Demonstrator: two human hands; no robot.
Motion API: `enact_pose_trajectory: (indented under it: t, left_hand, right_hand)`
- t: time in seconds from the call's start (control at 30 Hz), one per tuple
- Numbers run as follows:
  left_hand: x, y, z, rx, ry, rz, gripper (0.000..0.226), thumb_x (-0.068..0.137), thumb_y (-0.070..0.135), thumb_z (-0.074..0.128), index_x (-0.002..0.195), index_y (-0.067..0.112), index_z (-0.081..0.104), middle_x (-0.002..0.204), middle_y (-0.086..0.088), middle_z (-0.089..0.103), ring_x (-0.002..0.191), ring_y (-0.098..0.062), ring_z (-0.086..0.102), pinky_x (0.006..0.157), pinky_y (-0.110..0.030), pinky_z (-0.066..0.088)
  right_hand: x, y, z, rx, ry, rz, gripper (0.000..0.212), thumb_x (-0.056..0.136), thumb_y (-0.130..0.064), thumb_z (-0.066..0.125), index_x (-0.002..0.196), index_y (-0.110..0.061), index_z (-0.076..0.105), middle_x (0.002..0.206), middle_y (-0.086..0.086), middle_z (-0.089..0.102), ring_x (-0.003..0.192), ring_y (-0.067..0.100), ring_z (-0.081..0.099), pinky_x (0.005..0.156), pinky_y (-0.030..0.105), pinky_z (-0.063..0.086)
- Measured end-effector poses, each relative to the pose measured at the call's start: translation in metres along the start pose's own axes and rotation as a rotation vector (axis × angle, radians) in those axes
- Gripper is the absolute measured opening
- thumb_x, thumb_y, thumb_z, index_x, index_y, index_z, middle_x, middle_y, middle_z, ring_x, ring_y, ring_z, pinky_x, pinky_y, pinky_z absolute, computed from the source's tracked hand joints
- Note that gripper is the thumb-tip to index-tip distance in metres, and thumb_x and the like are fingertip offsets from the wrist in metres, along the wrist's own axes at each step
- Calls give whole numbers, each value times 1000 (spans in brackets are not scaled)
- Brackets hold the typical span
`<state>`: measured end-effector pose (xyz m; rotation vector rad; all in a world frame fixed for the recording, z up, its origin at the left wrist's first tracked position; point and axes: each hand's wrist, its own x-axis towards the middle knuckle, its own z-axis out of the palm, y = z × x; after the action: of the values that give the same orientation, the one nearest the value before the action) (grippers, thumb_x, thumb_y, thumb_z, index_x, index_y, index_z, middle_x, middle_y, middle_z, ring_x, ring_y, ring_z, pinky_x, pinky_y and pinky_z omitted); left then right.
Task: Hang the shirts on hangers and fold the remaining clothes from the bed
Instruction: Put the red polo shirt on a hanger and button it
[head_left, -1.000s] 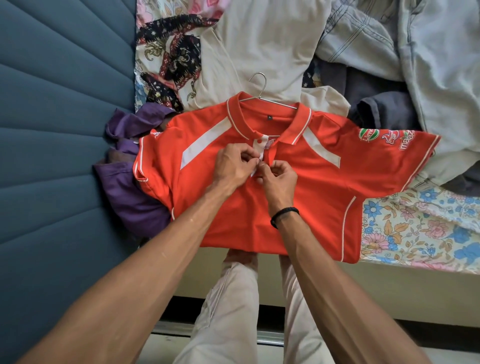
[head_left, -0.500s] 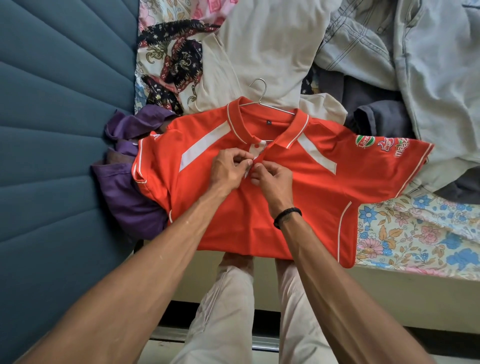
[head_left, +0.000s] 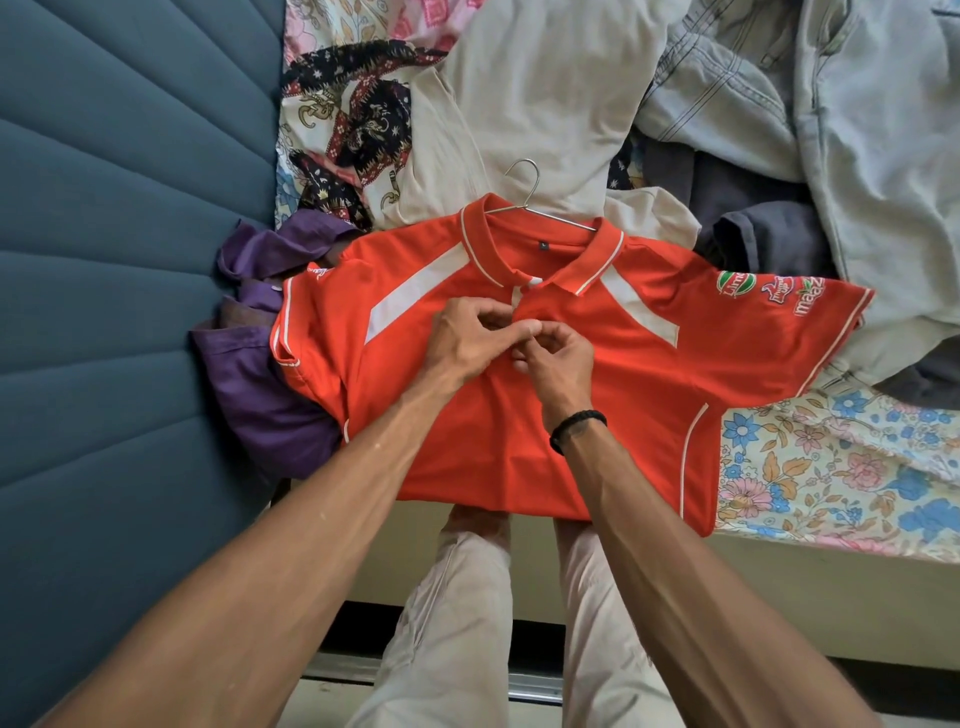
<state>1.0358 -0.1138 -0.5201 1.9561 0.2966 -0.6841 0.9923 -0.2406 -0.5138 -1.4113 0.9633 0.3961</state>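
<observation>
Your left hand (head_left: 462, 345) and right hand (head_left: 558, 358) meet at the placket of the orange polo shirt with white trim (head_left: 597, 395), both pinching cloth. It lies on its thin wire hanger (head_left: 524, 182) at the bed's (head_left: 831, 467) near edge. Hold the placket flat and taut, fasten the button fully, then square the collar.

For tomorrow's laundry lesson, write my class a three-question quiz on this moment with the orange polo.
1. True or false: a hanger is already inside the orange polo.
2. Which hand wears the black wristband? A left, B right.
3. Fill in: both hands pinch the polo's ___.

Key: 1 true; its hook shows above the collar. 2 B, the right hand. 3 placket, where the left hand meets the right.
</observation>
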Motion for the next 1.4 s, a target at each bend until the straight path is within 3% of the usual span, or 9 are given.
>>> enact_pose_trajectory:
  t: [0.33, 0.43, 0.53, 0.63, 0.77, 0.97, 1.17, 1.3, 1.4]
  left_hand:
    - [4, -4, 12, 46, 144, 29, 11, 86, 11, 77, 96, 10, 77, 83, 8, 71, 67, 7, 61, 67, -15, 48]
    - [-1, 0, 14, 172, 108, 207, 21, 86, 6, 66, 105, 10, 74, 89, 3, 72, 75, -6, 65, 74, -28, 54]
    - [-3, 0, 11, 355, 65, 374, 24, 82, 2, 54, 97, 6, 72, 85, -11, 68, 82, -32, 63, 74, -42, 50]
    - [-2, -4, 9, 378, 61, 407, 27, 77, 1, 52, 91, 5, 74, 81, -12, 66, 79, -35, 62, 72, -43, 49]
    - [3, 3, 10, 322, 222, 315, 30, 88, 13, 60, 112, 17, 78, 97, -5, 75, 89, -23, 67, 84, -36, 53]
    - [7, 19, 34, 288, 353, 206, 23, 92, 25, 65, 113, 26, 74, 100, 1, 67, 84, -21, 66, 71, -40, 56]
    - [22, 42, 51, 284, 528, -76, 22, 90, 49, 69, 89, 27, 71, 90, 4, 74, 89, -25, 69, 67, -35, 47]
    - [26, 62, 61, 112, 558, -361, 16, 89, 42, 73, 89, 26, 74, 101, 4, 76, 100, -25, 70, 74, -31, 48]
    - [24, 63, 64, 23, 549, -373, 14, 91, 35, 73, 87, 21, 73, 102, -1, 75, 103, -27, 68, 81, -34, 46]
  right_hand:
    - [0, -6, -13, 173, -167, 205, 15, 95, -2, 65, 88, -15, 67, 82, 1, 66, 71, 11, 61, 75, 30, 55]
    - [1, -4, -10, 52, 7, 87, 9, 94, -17, 73, 95, -13, 65, 81, 5, 66, 67, 14, 61, 67, 35, 54]
    - [1, -16, 5, -86, 178, -70, 49, 73, -55, 87, 93, -18, 62, 81, 12, 70, 67, 23, 65, 67, 40, 57]
    - [8, -26, 15, -72, 273, -72, 44, 66, -54, 86, 80, -21, 60, 69, 3, 68, 62, 22, 65, 67, 47, 61]
    - [22, -23, 13, -39, 299, -51, 18, 70, -38, 72, 68, -22, 62, 64, 10, 65, 63, 33, 66, 68, 55, 60]
    - [10, -17, 8, 196, 299, 0, 18, 94, 0, 67, 83, -11, 58, 70, 6, 64, 68, 23, 72, 69, 38, 63]
    - [13, -19, -3, 222, 313, 17, 23, 88, -1, 75, 77, -14, 60, 69, 5, 63, 60, 13, 64, 63, 32, 55]
    - [14, -20, -6, 158, 276, -16, 20, 79, -15, 76, 68, -19, 60, 66, -1, 59, 61, 13, 50, 61, 34, 45]
    - [16, -18, -6, 119, 280, -29, 23, 85, -13, 75, 72, -19, 57, 69, -3, 57, 60, 9, 47, 61, 32, 44]
